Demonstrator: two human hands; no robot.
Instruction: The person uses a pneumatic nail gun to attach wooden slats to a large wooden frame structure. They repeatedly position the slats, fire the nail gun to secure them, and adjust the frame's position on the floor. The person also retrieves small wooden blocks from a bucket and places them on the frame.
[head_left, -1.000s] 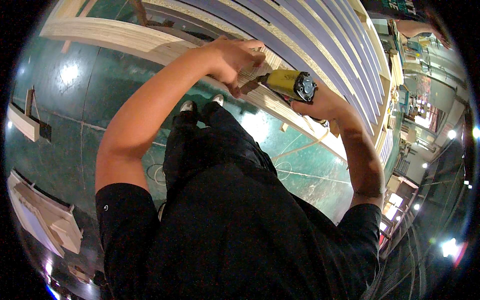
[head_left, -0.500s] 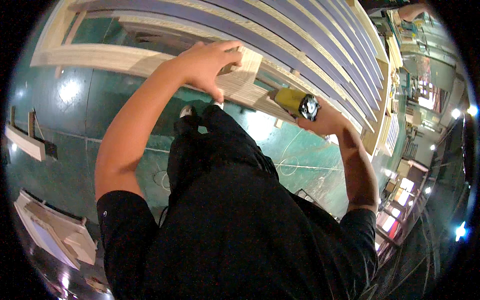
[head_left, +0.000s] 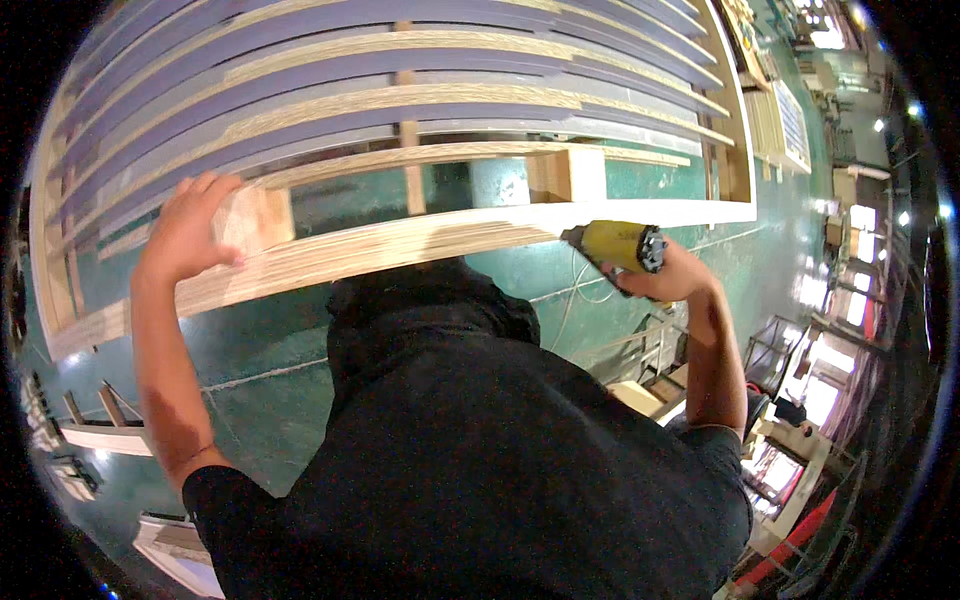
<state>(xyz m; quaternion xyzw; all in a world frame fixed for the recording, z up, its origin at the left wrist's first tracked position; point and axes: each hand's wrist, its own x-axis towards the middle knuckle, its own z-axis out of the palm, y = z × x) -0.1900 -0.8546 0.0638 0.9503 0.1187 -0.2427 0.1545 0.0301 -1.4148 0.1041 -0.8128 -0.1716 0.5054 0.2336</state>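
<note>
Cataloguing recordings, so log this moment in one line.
left grip: at wood block | right grip: holds yellow power tool near front rail | around: slatted wooden frame

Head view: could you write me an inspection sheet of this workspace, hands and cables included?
Surface: green floor, shiny, with pale lines.
Things: yellow power tool, its tip close to the slatted wooden frame.
Clutter: loose boards on the floor, left.
Hands: right hand has its grip around the tool; left hand is at a wood block, hold unclear.
Cables: thin loop on the floor, cable or hose unclear.
Surroundings: bright windows, far right.
</note>
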